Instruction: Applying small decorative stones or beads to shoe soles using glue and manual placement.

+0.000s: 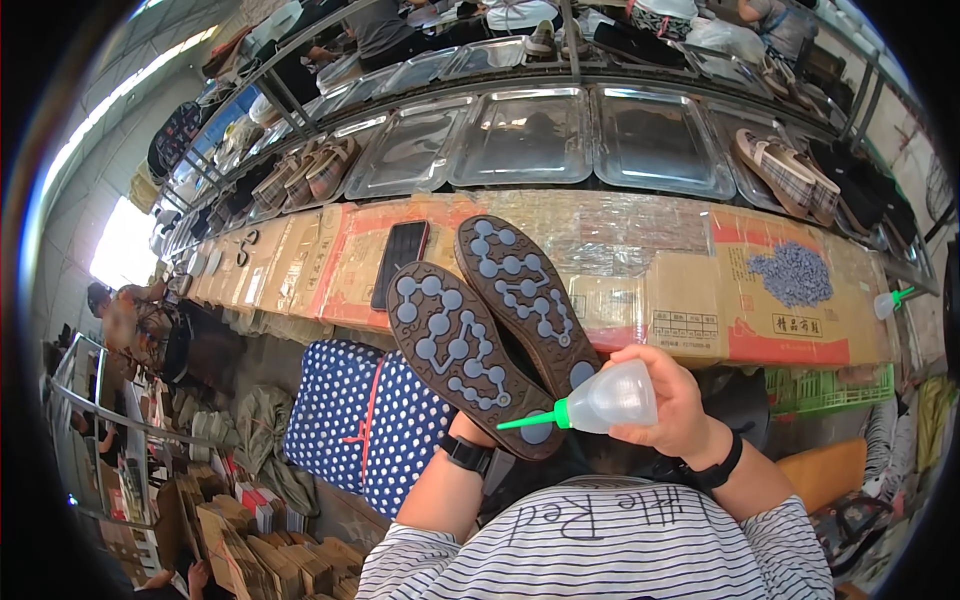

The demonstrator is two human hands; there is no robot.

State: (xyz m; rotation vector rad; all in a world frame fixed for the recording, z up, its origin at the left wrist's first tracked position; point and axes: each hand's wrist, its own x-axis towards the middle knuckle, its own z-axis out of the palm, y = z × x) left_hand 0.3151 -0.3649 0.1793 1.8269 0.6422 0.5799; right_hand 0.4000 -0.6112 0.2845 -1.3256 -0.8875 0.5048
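Two dark brown shoe soles, one (455,350) overlapping the other (525,295), lie tread up with their heel ends toward me. Blue-grey round dots joined by bars fill their treads. My left hand (472,430) supports the shoes from beneath at the near heel; its fingers are mostly hidden behind them. A translucent squeeze bottle (615,398) with a long green nozzle is gripped in my right hand (670,405), fingers wrapped round it. The nozzle points left across the near heel, its tip by the heel's edge. Contact with the sole cannot be told.
Taped cardboard (620,235) covers the bench. On it lie a black phone (400,265) and a pile of small blue-grey pieces (790,275). Metal trays (525,135) and plaid shoes (785,170) line the rack behind. A polka-dot cushion (350,420) sits left; another green-tipped bottle (888,302) is far right.
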